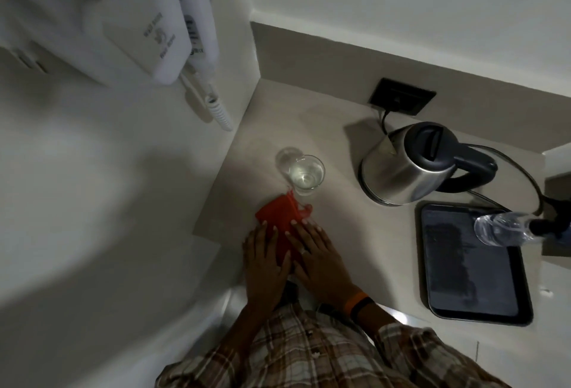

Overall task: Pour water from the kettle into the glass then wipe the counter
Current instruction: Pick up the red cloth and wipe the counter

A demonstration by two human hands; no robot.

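A red cloth (279,214) lies flat on the beige counter (336,233) near its left front edge. My left hand (266,259) and my right hand (318,256) both press flat on the cloth's near end, fingers spread, side by side. Just beyond the cloth stands a clear glass (306,174) with water in it. The steel kettle (408,165) with a dark lid and handle sits on its base at the right, apart from both hands.
A dark tray (472,279) lies at the right front with a clear plastic bottle (506,228) on its far corner. A black socket plate (401,95) and the kettle's cord are behind. A white wall-mounted hair dryer (160,32) hangs at the left.
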